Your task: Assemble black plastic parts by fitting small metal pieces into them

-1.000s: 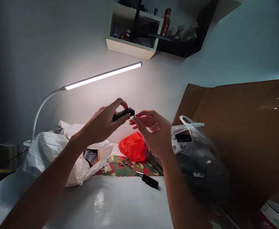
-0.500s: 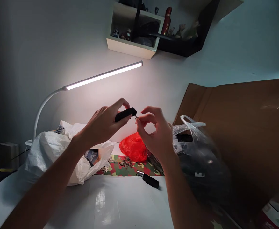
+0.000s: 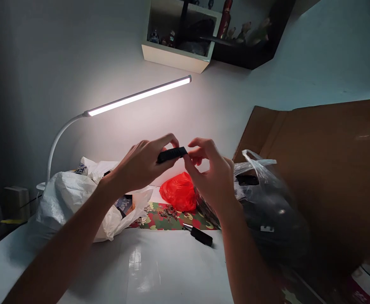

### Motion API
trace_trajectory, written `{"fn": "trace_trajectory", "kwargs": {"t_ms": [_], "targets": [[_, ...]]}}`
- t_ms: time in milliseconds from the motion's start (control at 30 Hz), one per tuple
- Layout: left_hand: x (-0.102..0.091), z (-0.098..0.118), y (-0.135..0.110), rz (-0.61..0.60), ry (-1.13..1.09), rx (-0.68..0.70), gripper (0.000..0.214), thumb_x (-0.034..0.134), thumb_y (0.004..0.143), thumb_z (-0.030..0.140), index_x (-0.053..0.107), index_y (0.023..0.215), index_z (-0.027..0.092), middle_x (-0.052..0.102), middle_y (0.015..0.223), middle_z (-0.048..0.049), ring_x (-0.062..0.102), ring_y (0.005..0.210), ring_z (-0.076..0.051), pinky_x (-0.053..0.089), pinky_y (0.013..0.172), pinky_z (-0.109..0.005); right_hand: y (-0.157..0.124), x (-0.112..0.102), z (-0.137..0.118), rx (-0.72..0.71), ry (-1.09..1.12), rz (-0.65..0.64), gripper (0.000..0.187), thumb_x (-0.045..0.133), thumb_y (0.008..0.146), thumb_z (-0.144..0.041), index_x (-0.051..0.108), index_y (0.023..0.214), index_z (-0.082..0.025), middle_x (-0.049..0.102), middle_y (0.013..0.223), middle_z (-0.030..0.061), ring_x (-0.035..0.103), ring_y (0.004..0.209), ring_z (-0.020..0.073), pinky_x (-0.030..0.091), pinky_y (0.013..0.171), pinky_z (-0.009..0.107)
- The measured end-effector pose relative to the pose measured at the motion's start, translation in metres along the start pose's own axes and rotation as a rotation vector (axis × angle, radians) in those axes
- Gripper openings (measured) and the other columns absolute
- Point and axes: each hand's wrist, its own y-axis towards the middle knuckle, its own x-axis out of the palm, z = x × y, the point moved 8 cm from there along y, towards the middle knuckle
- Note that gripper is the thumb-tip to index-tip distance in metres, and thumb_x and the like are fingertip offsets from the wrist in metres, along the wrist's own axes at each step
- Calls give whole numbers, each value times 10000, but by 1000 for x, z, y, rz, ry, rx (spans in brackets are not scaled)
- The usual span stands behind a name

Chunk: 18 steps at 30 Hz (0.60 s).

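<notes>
Since half a second back, closes right hand onto tip of black handle, below lamp. Clamps handle in left hand grip; pinches tip in right grip. Advisable: hold handle level, press straight along axis.

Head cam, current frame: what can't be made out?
Head view.
Hidden by its fingers: anything the right hand pinches at the end of the black part.
Too small: bits on the patterned mat.
Dim, blurred: dark bag contents.
Cut by the edge: tin, bottom right.
</notes>
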Motion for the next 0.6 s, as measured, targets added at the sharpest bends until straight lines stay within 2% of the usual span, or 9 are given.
{"fn": "trace_trajectory", "kwargs": {"t_ms": [167, 267, 400, 500, 600], "targets": [[2, -10, 1, -37, -216, -98, 206, 630, 1023, 422, 652, 1085, 227, 446, 609, 76, 314, 569, -96, 254, 540, -229, 0, -4, 4, 25, 55, 61, 98, 685, 1021, -287, 712, 1115, -274, 764, 857, -16, 718, 739, 152, 594, 634, 279], [7, -13, 2, -73, -382, -142, 278, 644, 1020, 483, 663, 1019, 206, 422, 608, 67, 361, 554, -90, 257, 518, -223, 1, -3, 6, 47, 171, 49, 113, 718, 1009, -310, 752, 1114, -284, 788, 927, -3, 737, 800, 164, 620, 699, 311], [21, -12, 3, -213, -631, -173, 268, 613, 1041, 430, 643, 946, 182, 474, 596, 55, 371, 507, -71, 262, 493, -224, 1, 0, 11, 72, 313, -22, 153, 768, 972, -275, 793, 1120, -302, 792, 972, -8, 725, 846, 161, 617, 775, 333], [27, -11, 2, -315, -743, -198, 252, 587, 1041, 362, 606, 888, 162, 488, 599, 47, 384, 478, -60, 256, 486, -236, 1, 3, 17, 121, 382, -81, 171, 812, 931, -254, 814, 1092, -311, 777, 947, -18, 689, 809, 148, 589, 747, 321], [33, -7, -1, -433, -786, -171, 304, 573, 1053, 395, 576, 861, 160, 478, 621, 42, 399, 506, -63, 270, 512, -244, 1, 5, 22, 157, 416, -144, 144, 833, 912, -260, 832, 1046, -313, 761, 917, -15, 666, 794, 147, 557, 703, 309]]}}
